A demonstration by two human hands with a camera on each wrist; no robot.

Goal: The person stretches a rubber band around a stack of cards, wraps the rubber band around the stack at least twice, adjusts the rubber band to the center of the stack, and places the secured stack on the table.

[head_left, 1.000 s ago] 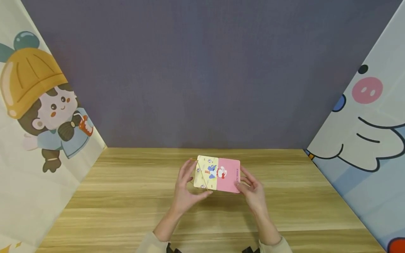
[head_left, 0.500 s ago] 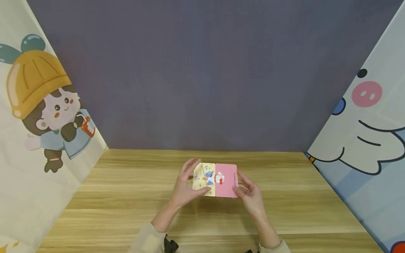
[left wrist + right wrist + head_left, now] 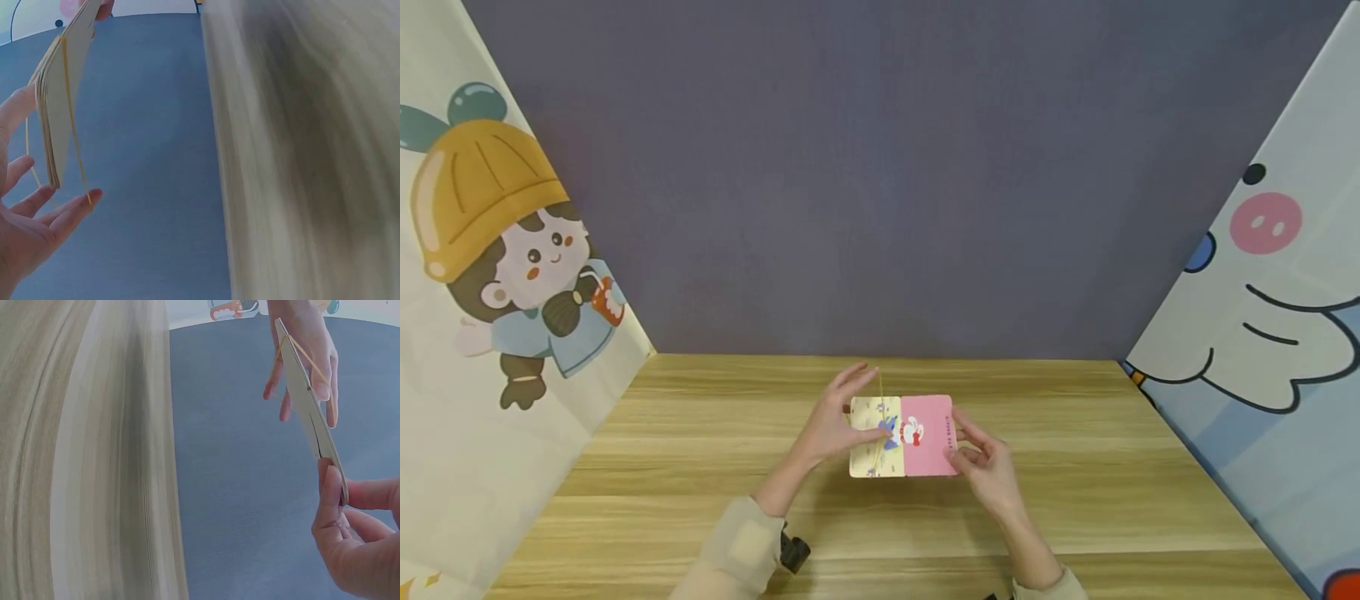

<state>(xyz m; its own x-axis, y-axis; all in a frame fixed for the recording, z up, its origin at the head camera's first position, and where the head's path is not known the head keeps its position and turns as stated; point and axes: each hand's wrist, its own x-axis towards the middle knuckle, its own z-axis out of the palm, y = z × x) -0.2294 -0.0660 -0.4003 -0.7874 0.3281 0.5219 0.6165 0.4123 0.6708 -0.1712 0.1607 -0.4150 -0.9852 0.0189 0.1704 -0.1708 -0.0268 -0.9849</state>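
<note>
A small notebook or card stack [image 3: 927, 458], half yellow and half pink with cartoon animals, is held above the table. My right hand [image 3: 994, 482] pinches its pink end between thumb and fingers. A thin yellow rubber band [image 3: 882, 387] goes around the yellow end. My left hand [image 3: 829, 427] is spread at that end, its thumb over the cover. In the left wrist view the band [image 3: 74, 134] stretches out to a nearly straight fingertip of the left hand [image 3: 31, 240]. Several thin layers show at the notebook's edge [image 3: 47, 134].
A wood-grain table [image 3: 662, 467] lies below the hands. The grey back wall [image 3: 880, 183] rises behind it. Side panels with cartoon prints stand at left [image 3: 467, 433] and right [image 3: 1292, 350]. A black device [image 3: 793, 552] shows at the left wrist.
The notebook has shifted left and toward me and lies straighter in view. My left fingers have spread, and the band now stretches beyond the notebook's far edge. The right hand keeps its grip.
</note>
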